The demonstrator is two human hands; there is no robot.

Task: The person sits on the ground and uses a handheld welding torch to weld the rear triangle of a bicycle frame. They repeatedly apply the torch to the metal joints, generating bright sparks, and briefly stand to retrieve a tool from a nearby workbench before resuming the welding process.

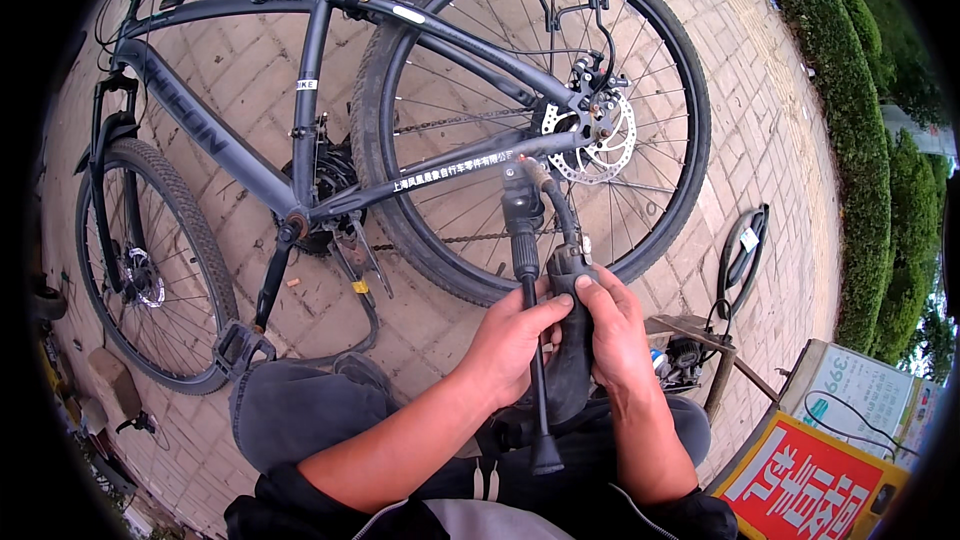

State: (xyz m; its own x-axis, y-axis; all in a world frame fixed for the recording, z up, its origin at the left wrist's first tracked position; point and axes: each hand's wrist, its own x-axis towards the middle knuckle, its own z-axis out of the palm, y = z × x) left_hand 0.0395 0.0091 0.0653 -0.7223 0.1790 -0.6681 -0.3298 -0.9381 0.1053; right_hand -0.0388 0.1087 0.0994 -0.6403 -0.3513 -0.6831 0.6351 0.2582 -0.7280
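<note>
- The bicycle (309, 100) stands in front of you, its rear wheel (698, 110) just beyond your hands.
- The red sign (800, 480) is off to your right, well apart.
- The kickstand (541, 390) runs under your left thumb; your left hand (505, 345) grasps its rod, which partly blocks your view of the tool.
- The black tool (570, 360) lies between your palms, grasped by your right hand (620, 335), thumb near its top.
- Its curved neck (560, 202) reaches past your fingertips, near the kickstand's upper end.
</note>
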